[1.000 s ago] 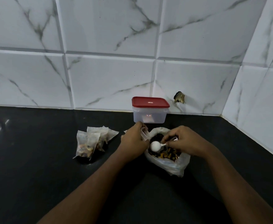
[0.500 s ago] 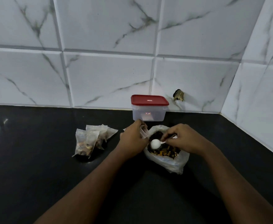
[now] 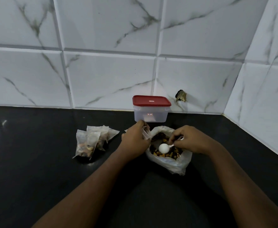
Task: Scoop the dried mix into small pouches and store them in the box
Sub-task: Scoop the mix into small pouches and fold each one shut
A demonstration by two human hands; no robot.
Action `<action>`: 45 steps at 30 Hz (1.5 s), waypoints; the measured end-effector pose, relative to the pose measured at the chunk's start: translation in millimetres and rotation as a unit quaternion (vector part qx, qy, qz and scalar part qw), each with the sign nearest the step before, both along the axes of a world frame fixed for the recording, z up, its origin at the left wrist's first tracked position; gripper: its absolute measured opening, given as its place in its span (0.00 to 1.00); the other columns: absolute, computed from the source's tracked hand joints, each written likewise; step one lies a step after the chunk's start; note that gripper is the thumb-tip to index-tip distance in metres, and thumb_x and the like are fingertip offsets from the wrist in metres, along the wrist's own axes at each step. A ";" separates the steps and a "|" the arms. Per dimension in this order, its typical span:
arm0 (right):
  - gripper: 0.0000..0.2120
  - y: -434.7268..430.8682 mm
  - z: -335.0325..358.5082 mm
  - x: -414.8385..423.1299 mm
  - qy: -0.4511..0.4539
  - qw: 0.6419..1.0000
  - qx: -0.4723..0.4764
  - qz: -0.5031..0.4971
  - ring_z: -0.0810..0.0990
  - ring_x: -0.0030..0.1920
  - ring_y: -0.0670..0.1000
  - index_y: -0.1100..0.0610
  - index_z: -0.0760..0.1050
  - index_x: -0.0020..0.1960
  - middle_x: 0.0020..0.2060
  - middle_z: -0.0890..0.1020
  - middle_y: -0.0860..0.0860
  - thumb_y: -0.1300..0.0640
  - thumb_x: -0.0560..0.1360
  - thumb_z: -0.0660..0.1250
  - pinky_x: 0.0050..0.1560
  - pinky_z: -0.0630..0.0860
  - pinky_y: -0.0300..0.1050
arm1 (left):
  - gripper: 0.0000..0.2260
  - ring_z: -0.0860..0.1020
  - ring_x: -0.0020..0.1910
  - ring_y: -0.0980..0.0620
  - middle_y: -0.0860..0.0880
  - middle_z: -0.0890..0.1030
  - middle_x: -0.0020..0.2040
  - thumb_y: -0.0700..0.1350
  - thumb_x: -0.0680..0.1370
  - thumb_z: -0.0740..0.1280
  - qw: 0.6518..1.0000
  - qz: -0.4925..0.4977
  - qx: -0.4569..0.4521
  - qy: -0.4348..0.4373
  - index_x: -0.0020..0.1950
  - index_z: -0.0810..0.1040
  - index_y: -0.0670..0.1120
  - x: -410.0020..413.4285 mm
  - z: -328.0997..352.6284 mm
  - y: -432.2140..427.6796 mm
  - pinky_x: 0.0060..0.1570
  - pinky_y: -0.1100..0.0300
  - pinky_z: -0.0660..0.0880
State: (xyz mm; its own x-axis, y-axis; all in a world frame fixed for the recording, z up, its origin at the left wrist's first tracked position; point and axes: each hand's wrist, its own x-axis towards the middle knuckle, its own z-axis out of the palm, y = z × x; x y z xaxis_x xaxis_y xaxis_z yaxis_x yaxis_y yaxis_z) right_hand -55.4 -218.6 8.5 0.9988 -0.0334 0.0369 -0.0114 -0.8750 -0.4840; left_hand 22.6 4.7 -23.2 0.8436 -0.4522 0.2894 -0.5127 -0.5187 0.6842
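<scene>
A clear plastic bag [image 3: 171,163] lies open on the black counter, showing dark and orange dried mix [image 3: 173,153]. My right hand [image 3: 189,140] pinches the handle of a white spoon [image 3: 164,148], whose round bowl sits over the mix. My left hand [image 3: 135,140] grips a small clear pouch [image 3: 146,134] at the bag's left rim. Filled pouches [image 3: 92,140] lie in a heap to the left. A clear box with a red lid [image 3: 151,109] stands shut behind the bag, against the wall.
White marble tiles form the back wall and the right wall, meeting in a corner at the right. A small hole [image 3: 181,95] breaks the tile right of the box. The black counter [image 3: 36,170] stretches left and toward me.
The spoon's bowl has moved a little, staying over the mix. My left hand keeps holding the pouch at the bag's rim.
</scene>
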 end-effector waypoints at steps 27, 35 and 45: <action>0.09 24.6 -1.3 2.8 -0.038 0.999 -0.009 -0.018 0.84 0.43 0.41 0.49 0.87 0.52 0.44 0.86 0.44 0.59 0.77 0.71 0.45 0.77 0.37 | 0.16 0.79 0.53 0.52 0.57 0.78 0.57 0.45 0.75 0.73 1.000 -0.004 0.004 -0.004 0.61 0.73 0.55 -1.1 1.8 0.4 0.62 0.41 0.75; 0.09 30.9 -2.5 2.4 -0.010 0.992 0.122 -0.026 0.87 0.40 0.55 0.58 0.86 0.43 0.36 0.87 0.53 0.62 0.79 0.68 0.47 0.82 0.51 | 0.16 0.78 0.57 0.53 0.56 0.79 0.57 0.44 0.75 0.73 1.000 -0.009 -0.002 -0.002 0.59 0.73 0.56 -0.6 1.7 1.1 0.64 0.41 0.75; 0.07 11.8 -7.7 8.1 0.009 0.932 0.351 -0.091 0.68 0.28 0.46 0.64 0.86 0.46 0.35 0.83 0.56 0.63 0.78 0.69 0.28 0.62 0.37 | 0.16 0.78 0.57 0.54 0.58 0.78 0.57 0.44 0.74 0.72 1.000 -0.004 0.009 -0.003 0.58 0.71 0.57 0.1 2.7 -0.2 0.64 0.42 0.74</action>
State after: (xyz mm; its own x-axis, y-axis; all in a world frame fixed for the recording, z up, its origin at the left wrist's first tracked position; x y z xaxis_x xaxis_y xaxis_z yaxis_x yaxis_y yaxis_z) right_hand -47.3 -206.8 0.8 0.9744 -0.2122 -0.0744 -0.1422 -0.3250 -0.9350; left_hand 22.7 4.5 -20.5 0.8382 -0.4644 0.2859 -0.5207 -0.5258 0.6726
